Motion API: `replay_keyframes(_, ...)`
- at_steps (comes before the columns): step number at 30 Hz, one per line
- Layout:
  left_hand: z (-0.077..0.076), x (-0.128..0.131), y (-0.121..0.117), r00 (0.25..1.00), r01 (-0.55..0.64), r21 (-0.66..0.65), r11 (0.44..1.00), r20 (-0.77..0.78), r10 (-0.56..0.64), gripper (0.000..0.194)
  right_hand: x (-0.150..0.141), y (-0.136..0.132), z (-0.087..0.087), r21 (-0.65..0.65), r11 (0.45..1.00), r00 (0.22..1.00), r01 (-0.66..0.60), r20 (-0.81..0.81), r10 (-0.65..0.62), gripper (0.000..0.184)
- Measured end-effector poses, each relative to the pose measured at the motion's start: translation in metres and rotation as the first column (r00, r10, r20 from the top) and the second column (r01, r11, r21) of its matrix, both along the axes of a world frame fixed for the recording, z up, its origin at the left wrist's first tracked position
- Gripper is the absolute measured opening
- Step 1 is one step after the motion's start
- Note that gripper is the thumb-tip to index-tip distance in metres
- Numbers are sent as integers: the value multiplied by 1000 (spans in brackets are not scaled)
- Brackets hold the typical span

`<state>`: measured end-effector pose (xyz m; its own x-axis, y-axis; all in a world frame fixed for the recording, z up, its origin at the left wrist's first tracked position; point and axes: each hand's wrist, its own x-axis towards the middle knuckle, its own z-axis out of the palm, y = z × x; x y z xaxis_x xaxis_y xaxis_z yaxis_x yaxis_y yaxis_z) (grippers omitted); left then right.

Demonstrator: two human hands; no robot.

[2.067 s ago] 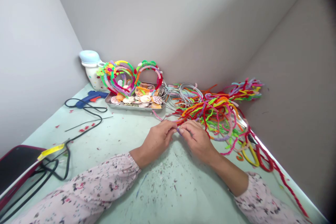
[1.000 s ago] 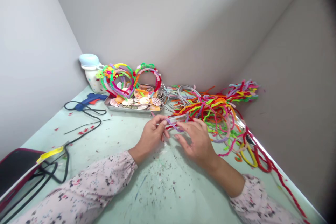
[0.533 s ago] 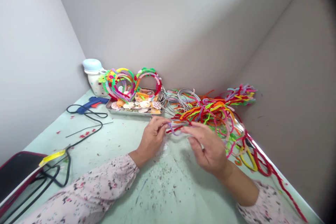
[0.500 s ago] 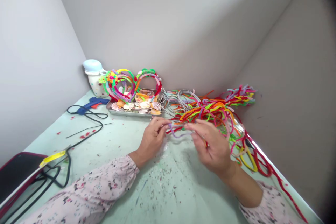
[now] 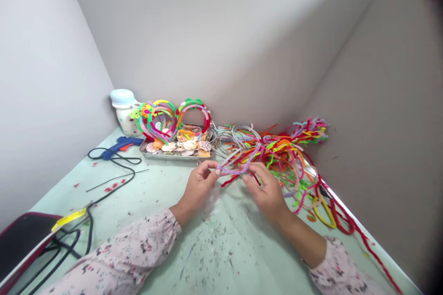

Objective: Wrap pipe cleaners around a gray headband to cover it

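Note:
A purple pipe cleaner runs between my two hands, its free end curving up over the pile behind. My left hand is closed, thumb and index pinching one end of it. At the other side, the curled fingertips of my right hand meet the purple strand where it bends upward. Thin grey strands lie near the pinch; whether they are held too is unclear. Behind my hands spreads a pile of multicoloured pipe cleaners with coiled grey wire bands.
A metal tray of seashells holds pipe-cleaner-wrapped headbands. Left of it stand a white jar with a blue lid and a blue glue gun with a black cord. A dark tablet-like object lies front left; scissors lie right.
My right hand has lowered and moved left, nearer my left hand. The purple strand's far end now arcs upward above the right fingers. The view has tilted slightly.

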<state>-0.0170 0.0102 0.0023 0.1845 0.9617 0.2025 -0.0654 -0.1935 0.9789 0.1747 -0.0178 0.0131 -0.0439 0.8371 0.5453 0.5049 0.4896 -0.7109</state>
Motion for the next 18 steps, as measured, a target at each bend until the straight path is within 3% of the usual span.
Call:
replay_keyframes(2,0,-2,-1,994,-26,84,996,-103,35,20,-7,-3,-3,-10,1000,998,-17,67,18,22)
replay_keyframes(5,2,-2,-4,975,11,177,984,-218,28,19,-14,-3,-8,-138,989,998,-53,-36,48,27)
replay_keyframes(7,2,1,-8,978,102,149,984,-194,-72,19,-17,-2,-11,-194,972,984,-130,-149,101,25)
replay_keyframes(10,-1,5,-13,971,232,71,970,-70,-228,21,-18,-3,-14,-162,975,966,-150,-234,109,16)
replay_keyframes(18,1,8,-15,962,267,52,962,-67,-263,19,-17,-7,-15,-99,994,988,-47,-152,32,12)
